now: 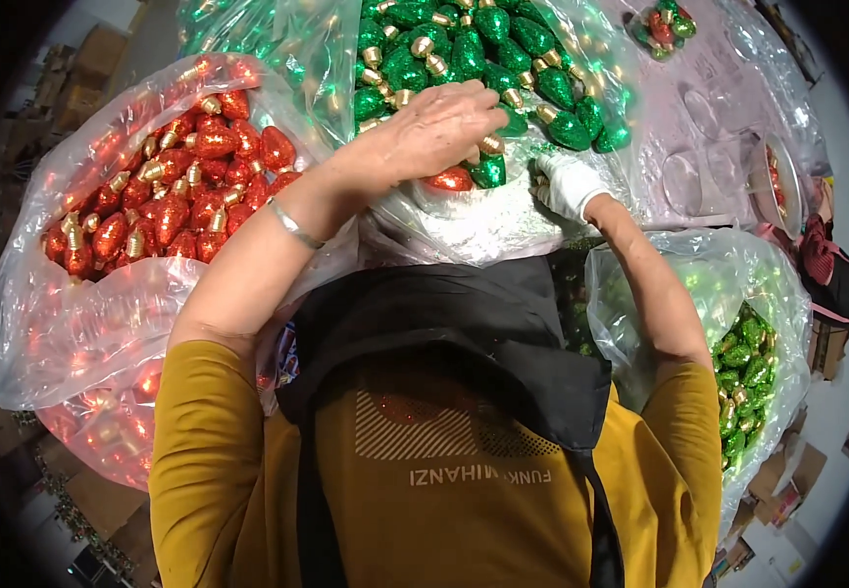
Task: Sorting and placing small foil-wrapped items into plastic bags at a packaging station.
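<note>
My left hand [439, 127], bare with a silver bracelet at the wrist, curls its fingers around the gold-capped ends of bulb ornaments. A glittery red bulb ornament [451, 179] and a green bulb ornament [489, 173] stick out below its fingers, whose tips are partly hidden. Just to the right, my right hand [570, 186] wears a white glove. Its bent fingers are drawn together near the plastic, and whatever they grip cannot be made out. Directly beyond both hands lies a heap of dark green glitter bulb ornaments [469, 51] with gold caps.
A clear bag of red bulb ornaments [165, 211] stands at the left. Lighter green ornaments [746, 377] fill a bag at the right. On the plastic-covered table [655, 127] sit a finished-looking red-and-green cluster [664, 29] and a clear container [775, 191] at the right edge.
</note>
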### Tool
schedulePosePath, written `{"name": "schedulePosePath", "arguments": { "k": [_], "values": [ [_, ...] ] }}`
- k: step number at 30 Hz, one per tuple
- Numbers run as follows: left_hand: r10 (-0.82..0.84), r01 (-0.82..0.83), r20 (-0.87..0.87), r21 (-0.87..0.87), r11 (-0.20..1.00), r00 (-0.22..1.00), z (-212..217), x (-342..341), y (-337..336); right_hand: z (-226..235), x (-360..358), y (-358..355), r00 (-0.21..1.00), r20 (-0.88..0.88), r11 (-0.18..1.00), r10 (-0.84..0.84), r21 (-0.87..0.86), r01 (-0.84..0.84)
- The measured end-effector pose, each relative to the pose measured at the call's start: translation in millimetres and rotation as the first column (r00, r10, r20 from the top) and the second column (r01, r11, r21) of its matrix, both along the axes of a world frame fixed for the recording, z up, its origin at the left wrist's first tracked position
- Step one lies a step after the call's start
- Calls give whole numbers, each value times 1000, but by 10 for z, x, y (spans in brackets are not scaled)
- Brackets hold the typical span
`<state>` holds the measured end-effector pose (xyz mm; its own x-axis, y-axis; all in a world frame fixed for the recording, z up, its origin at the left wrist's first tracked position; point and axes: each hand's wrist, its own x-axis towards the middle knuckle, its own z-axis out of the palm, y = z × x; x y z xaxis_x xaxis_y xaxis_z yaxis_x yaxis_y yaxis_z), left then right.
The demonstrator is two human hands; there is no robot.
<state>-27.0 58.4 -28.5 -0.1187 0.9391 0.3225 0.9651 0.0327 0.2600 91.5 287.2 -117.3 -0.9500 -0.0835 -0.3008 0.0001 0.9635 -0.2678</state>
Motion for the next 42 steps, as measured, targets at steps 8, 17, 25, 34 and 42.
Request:
{"name": "schedulePosePath", "arguments": {
  "k": [8, 17, 25, 34, 42],
  "values": [
    [176, -169, 10, -211, 963, 984, 67, -227, -146, -567, -68, 344, 998, 42, 922, -54, -382, 66],
    [145, -133, 237, -65, 989, 961, -220, -417, -326, 380, -780, 30, 934, 120, 940, -337, 103, 326],
    [372, -337, 427, -158, 928, 824, -311, -191, -648, 159, -628, -71, 963, 248, 977, -102, 206, 50],
    [427, -349, 496, -246, 904, 756, -199, -274, -789, 291, -28, -380, 998, -56, 985, 19, 171, -9],
    [384, -326, 463, -204, 923, 798, -268, -210, -749, 1677, -46, -703, 970, -235, 866, 61, -471, -168]
  ]
}}
